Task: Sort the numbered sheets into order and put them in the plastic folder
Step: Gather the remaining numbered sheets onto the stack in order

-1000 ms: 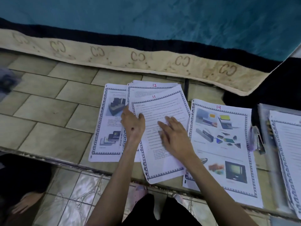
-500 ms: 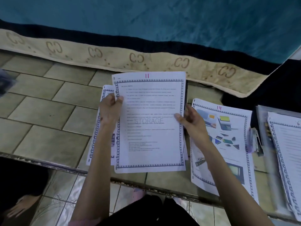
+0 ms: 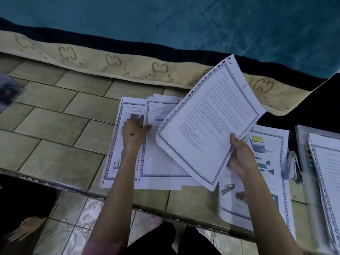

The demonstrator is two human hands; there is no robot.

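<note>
Teal carpet fills the far side of the view, edged by a dark band and a beige border strip printed with a repeated ring motif. Nearer me, beige floor tiles run to a metal-edged step; glossier tiles lie below it by my knees. On the far right sits the plastic folder, its clear edge visible, with a stack of bordered text sheets resting on it. Just left of that, an illustrated sheet with colour pictures lies flat on the tiles, partly under my right forearm. Centre: two overlapping sheets on the floor, a picture sheet at left and a text sheet on top of its right edge; a red number at the latter's top corner is partly covered, and I cannot read it for certain. My right hand pinches the lower right edge of a raised sheet, thumb on the printed face, fingers behind; it is tilted clockwise, clear of the floor, watermark "STORAGE" legible, small red mark near its top edge too blurred to read. My left hand rests flat, fingers spread, on the two floor sheets, gripping nothing. Left edge: blurred dark object, unidentifiable.
</note>
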